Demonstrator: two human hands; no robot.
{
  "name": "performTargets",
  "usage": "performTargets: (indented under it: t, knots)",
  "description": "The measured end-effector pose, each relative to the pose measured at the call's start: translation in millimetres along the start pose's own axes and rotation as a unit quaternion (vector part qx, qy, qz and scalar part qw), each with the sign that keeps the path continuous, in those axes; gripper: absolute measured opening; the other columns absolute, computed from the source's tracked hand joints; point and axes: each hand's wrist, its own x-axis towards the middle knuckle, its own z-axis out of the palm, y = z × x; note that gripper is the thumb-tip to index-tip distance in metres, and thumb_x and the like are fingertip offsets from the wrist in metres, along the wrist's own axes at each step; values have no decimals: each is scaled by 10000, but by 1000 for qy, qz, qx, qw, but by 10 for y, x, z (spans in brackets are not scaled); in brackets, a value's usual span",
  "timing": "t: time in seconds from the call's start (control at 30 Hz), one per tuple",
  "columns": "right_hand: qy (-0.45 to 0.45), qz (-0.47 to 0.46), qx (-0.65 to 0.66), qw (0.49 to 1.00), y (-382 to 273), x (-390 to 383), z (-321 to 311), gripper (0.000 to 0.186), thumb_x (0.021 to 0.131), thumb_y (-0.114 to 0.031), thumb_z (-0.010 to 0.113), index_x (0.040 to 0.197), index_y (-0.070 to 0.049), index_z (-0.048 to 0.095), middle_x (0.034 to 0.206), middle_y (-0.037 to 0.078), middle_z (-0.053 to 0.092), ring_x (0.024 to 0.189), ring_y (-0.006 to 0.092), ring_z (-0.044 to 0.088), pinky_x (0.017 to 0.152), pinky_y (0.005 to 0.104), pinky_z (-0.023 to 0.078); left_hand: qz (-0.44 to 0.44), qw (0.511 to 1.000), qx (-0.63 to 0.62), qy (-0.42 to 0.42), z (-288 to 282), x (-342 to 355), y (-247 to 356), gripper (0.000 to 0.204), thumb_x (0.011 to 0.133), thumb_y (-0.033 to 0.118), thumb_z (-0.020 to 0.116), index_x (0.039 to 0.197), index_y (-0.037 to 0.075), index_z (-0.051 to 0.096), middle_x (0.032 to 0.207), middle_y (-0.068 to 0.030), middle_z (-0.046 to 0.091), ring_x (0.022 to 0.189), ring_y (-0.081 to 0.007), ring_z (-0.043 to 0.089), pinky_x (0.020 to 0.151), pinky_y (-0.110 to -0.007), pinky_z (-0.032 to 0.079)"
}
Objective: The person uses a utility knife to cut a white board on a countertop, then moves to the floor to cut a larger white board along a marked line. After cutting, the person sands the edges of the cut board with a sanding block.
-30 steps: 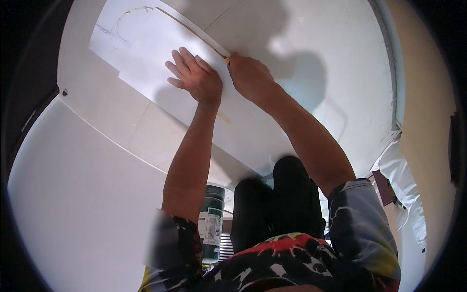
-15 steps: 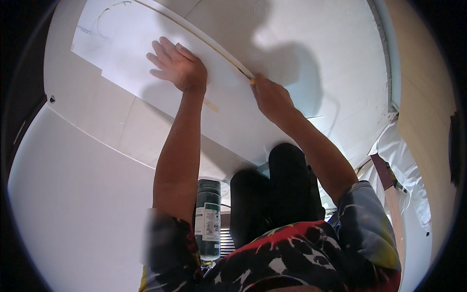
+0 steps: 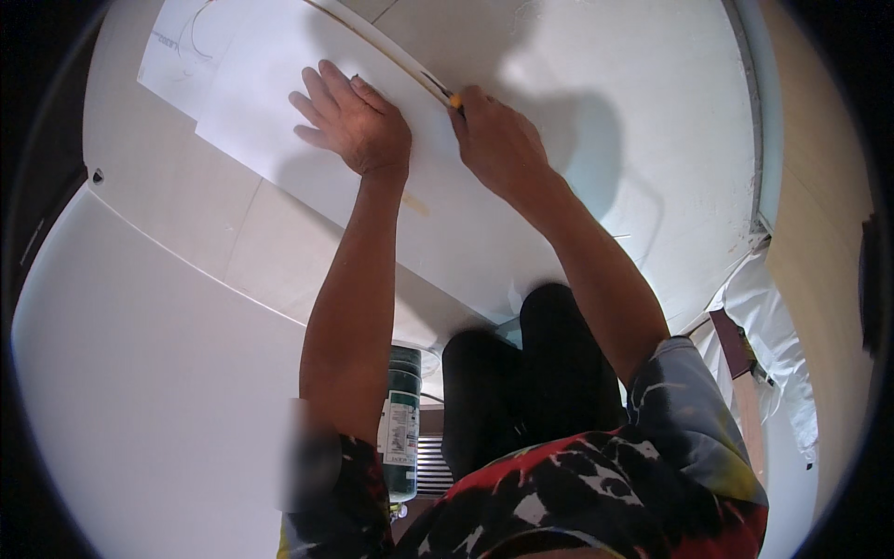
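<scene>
Head view. The person sat or crouched low, dark-trousered knees (image 3: 549, 373) close together at the near edge of the work, patterned shirt (image 3: 568, 484) below them. A white sheet (image 3: 466, 224) lay aslant on a pale, broad surface (image 3: 680, 121), running from the upper left down toward the knees.

Left hand (image 3: 358, 126): palm down on the sheet, fingers spread and loose, gripping nothing. A small tan patch (image 3: 415, 204) showed on the sheet just beside that wrist.

Right hand (image 3: 503, 144): fingers curled round the yellow handle of a slim tool (image 3: 455, 99), at the sheet's far edge. Its thin dark tip pointed up and left, away from the wrist. Could not tell whether the tip touched the sheet. A brownish line (image 3: 377, 42) ran along that edge, ending near the tool, with a narrow white strip on its far side. Curved marks (image 3: 195, 35) were visible near the sheet's upper left end.

About the worker: a dark green cylinder (image 3: 402, 438) with a pale label stood or lay left of the knees, partly behind the left forearm; a smooth white panel (image 3: 140, 373) filled the lower left; crumpled clear plastic (image 3: 782, 345) hung or lay at the right, beside a maroon object (image 3: 731, 342).
</scene>
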Motion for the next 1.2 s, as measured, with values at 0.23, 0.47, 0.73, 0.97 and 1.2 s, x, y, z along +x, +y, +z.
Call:
performTargets:
  t: [0.23, 0.47, 0.73, 0.97, 1.2]
  knots:
    - [-65, 19, -9, 998, -83, 119, -36, 260, 1029, -230, 509, 995, 24, 552, 847, 247, 687, 845, 429, 688, 768, 525, 539, 2, 1000, 0, 8, 5, 3, 17, 491, 1044, 247, 361, 1487, 36, 365, 1559, -175, 315, 1442, -495, 202, 1116, -691, 132]
    - [-125, 36, -50, 990, 225, -426, -136, 238, 1033, -218, 498, 968, 9, 529, 838, 248, 686, 825, 442, 686, 736, 547, 543, 29, 998, 32, 41, 35, -14, -47, 471, 1033, 237, 396, 1459, 37, 394, 1544, -174, 336, 1427, -503, 231, 1071, -707, 205]
    - [-112, 47, -57, 991, 751, -1124, -3, 232, 1037, -223, 496, 966, -3, 503, 814, 240, 675, 801, 443, 676, 727, 544, 529, 49, 996, 52, 57, -39, -27, 16, 381, 993, 189, 458, 1334, 19, 465, 1388, -160, 447, 1296, -455, 362, 959, -669, 330]
    - [-141, 94, -49, 984, 996, -1555, -35, 210, 1026, -206, 479, 982, -5, 520, 841, 243, 681, 824, 441, 680, 751, 553, 532, 35, 997, 54, 41, -54, -17, 54, 400, 1007, 250, 389, 1313, 13, 491, 1390, -155, 470, 1219, -386, 422, 974, -623, 337]
    - [-136, 119, -72, 981, 1326, -2041, 19, 231, 1027, -230, 504, 996, -1, 498, 853, 246, 676, 832, 449, 671, 749, 564, 516, 32, 996, 30, 72, 58, -22, -16, 429, 1013, 267, 350, 1350, 38, 484, 1464, -150, 436, 1309, -383, 385, 1025, -627, 296]
